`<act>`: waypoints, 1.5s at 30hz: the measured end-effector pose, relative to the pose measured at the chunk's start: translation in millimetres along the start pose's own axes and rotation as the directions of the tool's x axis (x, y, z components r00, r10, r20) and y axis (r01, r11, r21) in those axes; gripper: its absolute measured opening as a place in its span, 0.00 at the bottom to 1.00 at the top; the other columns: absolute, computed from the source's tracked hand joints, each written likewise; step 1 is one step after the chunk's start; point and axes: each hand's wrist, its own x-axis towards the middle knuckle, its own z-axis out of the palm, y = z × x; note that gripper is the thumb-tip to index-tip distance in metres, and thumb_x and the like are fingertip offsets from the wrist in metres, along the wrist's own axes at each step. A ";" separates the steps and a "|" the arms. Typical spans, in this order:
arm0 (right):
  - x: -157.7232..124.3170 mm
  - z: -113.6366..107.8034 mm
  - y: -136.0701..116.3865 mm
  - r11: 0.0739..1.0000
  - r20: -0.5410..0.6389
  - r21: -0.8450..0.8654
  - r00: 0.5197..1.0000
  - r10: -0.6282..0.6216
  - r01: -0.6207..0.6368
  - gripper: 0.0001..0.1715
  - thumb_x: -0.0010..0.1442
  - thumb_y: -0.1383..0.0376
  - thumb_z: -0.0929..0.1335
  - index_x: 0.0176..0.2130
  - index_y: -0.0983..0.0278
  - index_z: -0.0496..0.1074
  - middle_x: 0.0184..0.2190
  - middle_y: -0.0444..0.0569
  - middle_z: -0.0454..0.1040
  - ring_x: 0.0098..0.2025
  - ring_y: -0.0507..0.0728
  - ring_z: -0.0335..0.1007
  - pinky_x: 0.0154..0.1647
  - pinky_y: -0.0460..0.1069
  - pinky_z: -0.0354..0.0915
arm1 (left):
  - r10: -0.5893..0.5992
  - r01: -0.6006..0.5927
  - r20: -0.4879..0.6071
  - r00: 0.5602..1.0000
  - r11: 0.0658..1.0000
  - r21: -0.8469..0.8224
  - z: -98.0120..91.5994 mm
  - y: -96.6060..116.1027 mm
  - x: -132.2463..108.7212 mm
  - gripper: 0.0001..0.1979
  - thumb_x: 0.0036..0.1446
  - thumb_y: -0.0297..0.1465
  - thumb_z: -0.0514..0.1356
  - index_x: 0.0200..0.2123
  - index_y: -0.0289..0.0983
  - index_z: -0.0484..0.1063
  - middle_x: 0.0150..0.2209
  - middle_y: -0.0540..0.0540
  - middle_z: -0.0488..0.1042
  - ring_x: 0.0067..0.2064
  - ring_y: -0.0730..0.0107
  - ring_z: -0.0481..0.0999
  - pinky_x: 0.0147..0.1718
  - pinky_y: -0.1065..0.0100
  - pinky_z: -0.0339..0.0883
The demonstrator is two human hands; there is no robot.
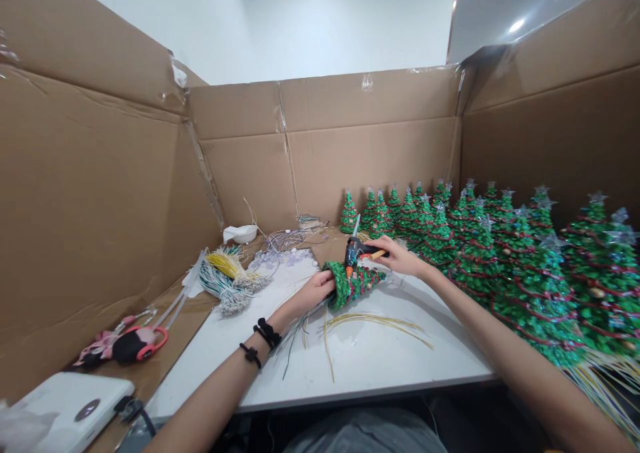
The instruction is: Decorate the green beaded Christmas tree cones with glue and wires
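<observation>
My left hand (316,290) grips a small green tinsel cone tree (353,286) lying on its side, wound with red cord. My right hand (395,255) holds a black hot glue gun (354,253) with an orange nozzle, its tip close to the tree's upper side. Thin wire strands (370,323) in yellow and dark colours fan out on the white table (320,366) below the tree. Some of them run toward the tree's base under my left hand.
Several finished tinsel trees with silver stars (525,273) stand crowded at the right. Bundled yellow and teal wires (225,280), a white bowl (241,234) and loose silver wire (285,240) lie at the back left. Cardboard walls (370,146) surround the work area. A white box (65,413) sits bottom left.
</observation>
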 end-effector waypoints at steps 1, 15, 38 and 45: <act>0.0 0.2 0.5 1.000 0.000 0.004 1.000 0.001 -0.001 0.23 0.58 0.63 0.63 0.53 0.63 0.66 0.40 0.53 0.68 0.44 0.60 0.62 0.48 0.58 0.61 | 0.006 -0.006 0.002 1.000 1.000 0.000 -0.2 -0.1 0.0 0.18 0.53 0.40 0.58 0.43 0.33 0.73 0.33 0.47 0.76 0.35 0.70 0.69 0.37 0.70 0.62; -0.8 -1.4 -1.3 1.000 0.009 0.016 1.000 0.016 -0.016 0.23 0.59 0.62 0.63 0.54 0.60 0.66 0.40 0.52 0.68 0.44 0.60 0.61 0.50 0.59 0.59 | -0.005 0.005 0.005 1.000 0.998 -0.055 1.7 1.2 -0.6 0.19 0.52 0.41 0.59 0.42 0.34 0.73 0.33 0.47 0.76 0.36 0.69 0.70 0.35 0.70 0.62; -1.0 -6.2 -1.6 0.999 0.035 -0.004 0.999 0.032 -0.031 0.24 0.58 0.62 0.64 0.54 0.61 0.66 0.37 0.51 0.68 0.42 0.60 0.62 0.47 0.58 0.62 | -0.041 0.041 -0.004 0.999 0.996 -0.077 3.0 6.0 -2.2 0.20 0.50 0.41 0.61 0.43 0.34 0.74 0.30 0.48 0.75 0.30 0.72 0.67 0.33 0.71 0.60; -4.0 -12.1 1.3 0.999 0.086 -0.017 0.995 0.042 -0.040 0.24 0.59 0.60 0.63 0.54 0.60 0.66 0.38 0.50 0.67 0.42 0.59 0.63 0.48 0.58 0.61 | 0.010 -0.009 0.019 1.000 0.997 -0.079 1.8 2.3 -0.7 0.19 0.52 0.40 0.59 0.43 0.34 0.73 0.25 0.51 0.71 0.29 0.74 0.65 0.33 0.72 0.59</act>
